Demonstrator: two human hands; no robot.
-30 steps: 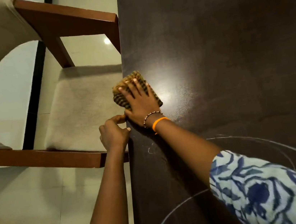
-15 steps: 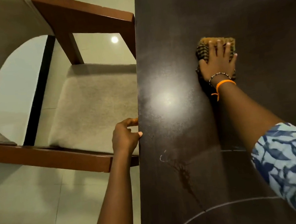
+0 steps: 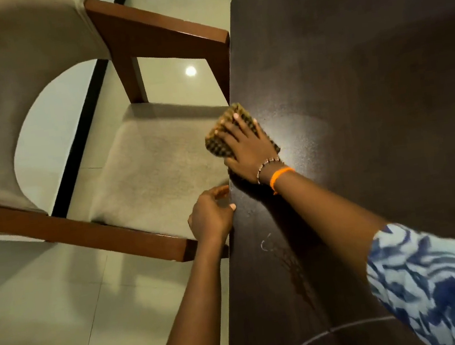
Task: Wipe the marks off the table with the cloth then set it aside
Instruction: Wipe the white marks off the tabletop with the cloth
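The right hand (image 3: pixel 248 152) covers most of the cloth (image 3: pixel 217 140).

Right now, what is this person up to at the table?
A person is wiping a dark table with a checked cloth. The right hand presses flat on the cloth at the table's left edge, beside a chair, with part of the cloth hanging over. The left hand grips the table's edge nearer the person. White marks remain nearer the person, so wiping is not finished.
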